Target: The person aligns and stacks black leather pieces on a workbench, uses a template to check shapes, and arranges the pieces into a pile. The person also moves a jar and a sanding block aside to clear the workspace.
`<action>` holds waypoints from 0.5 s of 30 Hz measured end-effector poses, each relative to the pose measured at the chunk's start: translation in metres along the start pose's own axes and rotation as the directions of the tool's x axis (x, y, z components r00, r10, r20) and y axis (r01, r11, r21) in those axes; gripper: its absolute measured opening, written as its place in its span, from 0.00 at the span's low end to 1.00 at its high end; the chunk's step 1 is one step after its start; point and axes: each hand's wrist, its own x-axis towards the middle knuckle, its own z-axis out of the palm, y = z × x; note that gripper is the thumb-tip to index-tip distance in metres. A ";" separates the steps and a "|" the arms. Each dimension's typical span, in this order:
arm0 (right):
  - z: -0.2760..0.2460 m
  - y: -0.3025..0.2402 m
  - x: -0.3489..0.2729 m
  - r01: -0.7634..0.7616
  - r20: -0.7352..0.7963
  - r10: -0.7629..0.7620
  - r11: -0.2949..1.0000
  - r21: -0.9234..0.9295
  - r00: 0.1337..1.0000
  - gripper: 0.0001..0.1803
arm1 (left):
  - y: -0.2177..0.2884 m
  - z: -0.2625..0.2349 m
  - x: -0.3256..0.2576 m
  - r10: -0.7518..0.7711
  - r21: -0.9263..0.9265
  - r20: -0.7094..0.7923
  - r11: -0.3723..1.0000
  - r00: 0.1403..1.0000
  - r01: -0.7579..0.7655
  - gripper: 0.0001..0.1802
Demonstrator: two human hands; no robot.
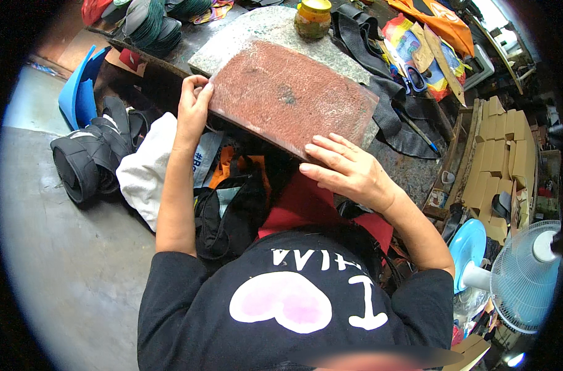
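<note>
So, a reddish-brown board (281, 80) lay over the near edge of the bench (404, 168).
My left hand (194, 108) pinched its near-left corner; my right hand (351, 168), fingers slightly spread, rested on its near edge by the right corner. A yellow-lidded jar (313, 20), holding something amber, stood near the stone slab's (266, 25) far edge. White lettering and a pink heart (281, 301) showed on my black shirt (207, 321).
</note>
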 end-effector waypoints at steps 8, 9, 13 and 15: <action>-0.013 0.043 -0.042 -0.534 -0.323 0.478 0.839 -0.108 0.817 0.31 | -0.026 -0.010 -0.005 -0.052 -0.109 -0.024 0.993 0.998 0.049 0.16; -0.013 0.052 -0.047 -0.577 -0.327 0.505 0.797 -0.179 0.799 0.31 | -0.028 -0.013 -0.007 -0.072 -0.161 -0.039 0.985 0.997 0.065 0.16; -0.013 0.090 -0.062 -0.557 -0.349 0.444 0.747 -0.364 0.825 0.29 | -0.027 -0.023 -0.013 -0.111 -0.180 -0.024 0.978 0.994 0.105 0.18; -0.010 0.106 -0.063 -0.633 -0.414 0.490 0.685 -0.360 0.767 0.29 | -0.022 -0.020 -0.017 -0.115 -0.160 -0.048 0.981 0.992 0.106 0.19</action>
